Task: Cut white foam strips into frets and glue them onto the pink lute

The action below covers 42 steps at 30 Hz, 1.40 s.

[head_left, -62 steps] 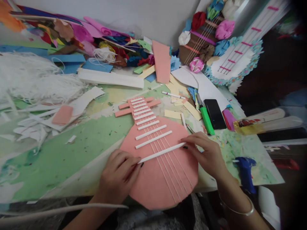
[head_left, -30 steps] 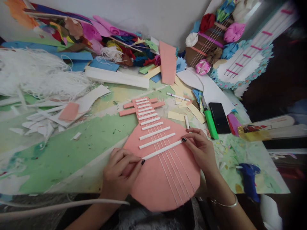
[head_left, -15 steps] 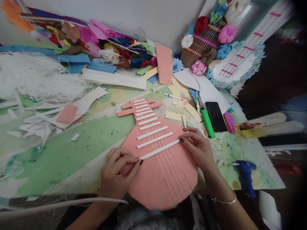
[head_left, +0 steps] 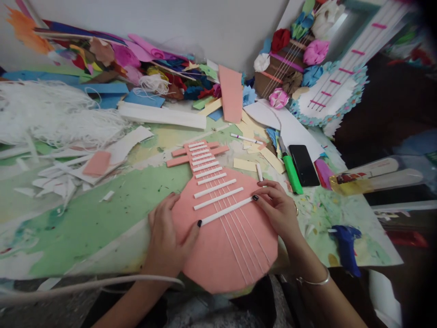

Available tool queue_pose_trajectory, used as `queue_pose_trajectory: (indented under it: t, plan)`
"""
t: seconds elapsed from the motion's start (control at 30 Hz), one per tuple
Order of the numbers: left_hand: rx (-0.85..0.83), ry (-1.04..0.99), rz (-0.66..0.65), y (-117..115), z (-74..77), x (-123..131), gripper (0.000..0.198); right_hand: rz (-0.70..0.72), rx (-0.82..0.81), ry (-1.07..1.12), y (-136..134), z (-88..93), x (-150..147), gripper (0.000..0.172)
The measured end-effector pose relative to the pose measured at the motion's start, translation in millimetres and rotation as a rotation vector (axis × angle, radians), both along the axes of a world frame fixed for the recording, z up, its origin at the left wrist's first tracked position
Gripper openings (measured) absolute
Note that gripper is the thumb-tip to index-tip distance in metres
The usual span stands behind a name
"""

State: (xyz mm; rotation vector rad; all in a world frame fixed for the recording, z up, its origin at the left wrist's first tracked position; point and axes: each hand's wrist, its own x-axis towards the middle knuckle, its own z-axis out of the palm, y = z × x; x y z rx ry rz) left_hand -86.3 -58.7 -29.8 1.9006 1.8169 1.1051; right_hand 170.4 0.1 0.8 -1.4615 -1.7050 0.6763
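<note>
A pink paper guitar [head_left: 208, 255] lies in front of me, with white strings along it and several white paper sticks across its neck and upper body. My right hand [head_left: 278, 209] is closed on the right end of the longest, lowest white paper stick [head_left: 227, 211], thumb and fingertips pinching it. At the guitar's left edge my left hand [head_left: 169, 234] grips the body; its thumb touches the stick's left end while the other fingers curl at the rim, tips partly hidden. A short white paper stick [head_left: 260, 172] lies just beyond my right fingers.
Blue glue gun [head_left: 347, 248], green cutter [head_left: 292, 173] and black phone [head_left: 304, 165] lie on the right. A pack of glue sticks [head_left: 368, 175] juts past the table edge. White string [head_left: 51, 111] and paper scraps heap at left; decorated paper instruments [head_left: 327, 98] stand behind. A white cable [head_left: 102, 282] crosses the front.
My left fingers have let go of their pinch on the stick's left end and spread back to the guitar's left edge. My right hand keeps its hold. The view has shifted slightly.
</note>
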Motion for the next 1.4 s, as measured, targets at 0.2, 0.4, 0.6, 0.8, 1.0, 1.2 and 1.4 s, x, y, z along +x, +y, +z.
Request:
queue_pose_trajectory:
  t: [0.2, 0.4, 0.6, 0.8, 1.0, 1.2, 1.4]
  plan:
    - [-0.042, -0.031, -0.095, 4, 3.2, -4, 0.048, -0.025, 0.008, 0.030, -2, -3.7, -1, 0.007]
    - [0.060, -0.045, -0.164, 12, 15.6, -8, 0.046, -0.084, 0.120, 0.053, -3, 1.7, -6, 0.007]
    - [0.143, 0.027, -0.348, 73, 44.8, -31, 0.048, -0.237, 0.366, 0.116, 16, 6.9, -21, 0.006]
    - [0.233, 0.026, -0.512, 152, 67.2, -58, 0.048, -0.313, 0.510, 0.244, 58, -3.5, -49, 0.006]
    - [0.152, -0.397, -0.271, 156, 48.4, -59, 0.070, -0.276, 0.525, 0.289, 77, -3.5, -68, 0.006]
    - [-0.013, -0.625, -0.187, 152, 33.0, -57, 0.069, -0.298, 0.485, 0.316, 74, -9.8, -74, 0.010]
    - [-0.071, -0.572, -0.170, 156, 28.7, -60, 0.072, -0.293, 0.508, 0.307, 77, -17.0, -75, 0.010]
